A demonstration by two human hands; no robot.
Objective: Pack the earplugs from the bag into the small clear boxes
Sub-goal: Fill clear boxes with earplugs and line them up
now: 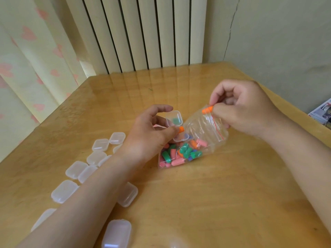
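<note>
Early days here: the left hand (152, 133) grips an open clear box (174, 119) plus one orange earplug (181, 129), the right hand (241, 108) pinches another orange plug (207, 110) at the bag (200, 136) mouth, most earplugs still bagged, many closed boxes (100, 144) waiting on the table (215, 194).

Our left hand (152, 129) curls, thumb and fingers pinched together; our right hand (240, 106), farther right, pinches at its fingertips.

Earplugs (180, 153): pink, green, orange, blue. Bag (202, 133): clear, red seal line. Boxes (78, 169): translucent white. Table (215, 194): honey-coloured wood grain. Curtain (26, 68): cream, pink hearts. Radiator (143, 33): cream.
</note>
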